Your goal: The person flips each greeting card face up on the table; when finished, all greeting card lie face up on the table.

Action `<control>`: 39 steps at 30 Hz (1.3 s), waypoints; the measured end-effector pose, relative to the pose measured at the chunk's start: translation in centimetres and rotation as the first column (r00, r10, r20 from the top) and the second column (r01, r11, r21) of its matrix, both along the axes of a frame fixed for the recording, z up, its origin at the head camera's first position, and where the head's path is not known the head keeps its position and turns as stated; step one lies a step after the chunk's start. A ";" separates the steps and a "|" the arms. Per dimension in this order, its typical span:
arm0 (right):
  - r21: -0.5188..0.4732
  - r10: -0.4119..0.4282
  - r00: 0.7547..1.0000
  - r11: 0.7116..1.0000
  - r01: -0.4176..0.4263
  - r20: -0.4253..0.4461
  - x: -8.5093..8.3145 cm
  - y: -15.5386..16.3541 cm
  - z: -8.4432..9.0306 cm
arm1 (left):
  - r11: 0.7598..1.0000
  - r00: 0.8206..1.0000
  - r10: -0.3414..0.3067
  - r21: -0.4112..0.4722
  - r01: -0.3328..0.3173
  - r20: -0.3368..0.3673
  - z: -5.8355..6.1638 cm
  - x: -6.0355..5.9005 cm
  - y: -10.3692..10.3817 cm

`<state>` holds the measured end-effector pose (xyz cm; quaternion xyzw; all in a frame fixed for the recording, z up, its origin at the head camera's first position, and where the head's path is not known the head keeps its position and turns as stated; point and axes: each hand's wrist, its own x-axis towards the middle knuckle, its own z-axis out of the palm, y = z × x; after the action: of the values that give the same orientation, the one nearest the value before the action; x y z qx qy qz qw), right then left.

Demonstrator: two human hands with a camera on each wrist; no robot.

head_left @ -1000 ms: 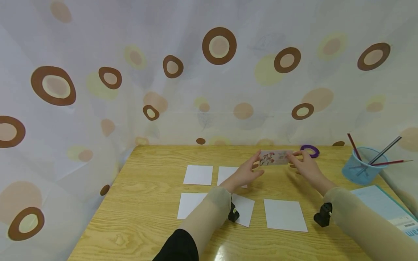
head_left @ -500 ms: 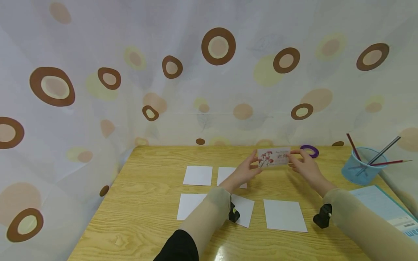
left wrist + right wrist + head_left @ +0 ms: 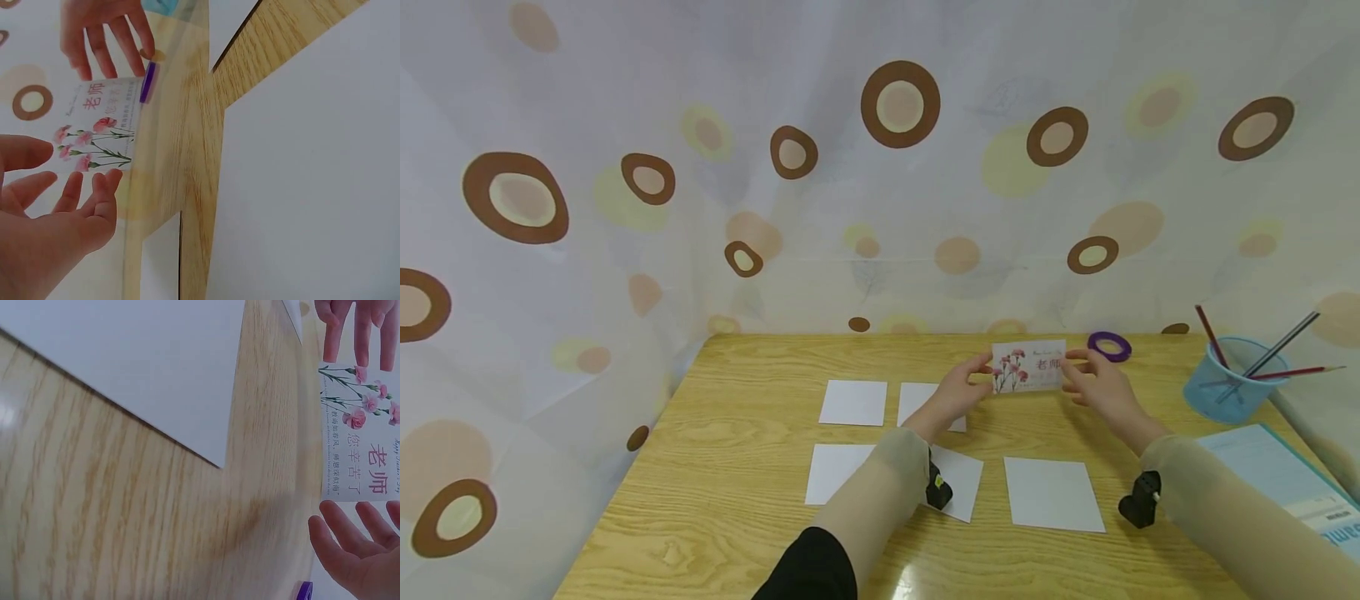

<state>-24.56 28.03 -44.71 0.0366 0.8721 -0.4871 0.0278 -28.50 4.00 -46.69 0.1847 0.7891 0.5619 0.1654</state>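
A small white greeting card (image 3: 1028, 367) with pink carnations and red Chinese characters is held up off the table, its printed face toward me. My left hand (image 3: 957, 393) holds it at the left edge. At the opposite edge my right hand (image 3: 1103, 387) grips it with thumb and fingers. In the left wrist view the card (image 3: 100, 125) spans the gap between both hands, and the left hand (image 3: 56, 219) has its fingers bent at the near edge. The right wrist view shows the card (image 3: 359, 437) above the right hand (image 3: 362, 550).
Several white paper squares lie on the wooden table (image 3: 737, 467), one square (image 3: 1055, 494) between my forearms. A purple ring (image 3: 1109, 347) lies behind my right hand. On the right stand a blue cup (image 3: 1232, 392) of pencils and a light blue pad (image 3: 1277, 471). Patterned curtain hangs behind.
The card has tilted more upright, so its face shows more fully. Both hands still hold it; the left hand has shifted slightly left and down.
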 end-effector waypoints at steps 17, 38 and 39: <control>0.153 0.012 1.000 0.988 -0.009 -0.019 -0.3 0.2 -0.9 | 0.985 0.976 0.140 0.079 -0.155 0.169 -0.5 -0.4 0.9; 0.276 0.024 0.999 0.961 -0.033 0.035 -0.4 0.0 -1.8 | 0.984 0.967 0.161 0.037 -0.172 0.198 -1.6 -0.1 1.6; 0.283 0.026 0.999 0.959 -0.034 0.033 -0.5 0.0 -1.9 | 0.985 0.967 0.161 0.035 -0.171 0.197 -1.6 -0.1 1.6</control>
<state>-25.05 28.05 -46.64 0.0341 0.9328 -0.3562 0.0425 -28.60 5.63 -48.30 0.0665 0.7672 0.6093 0.1890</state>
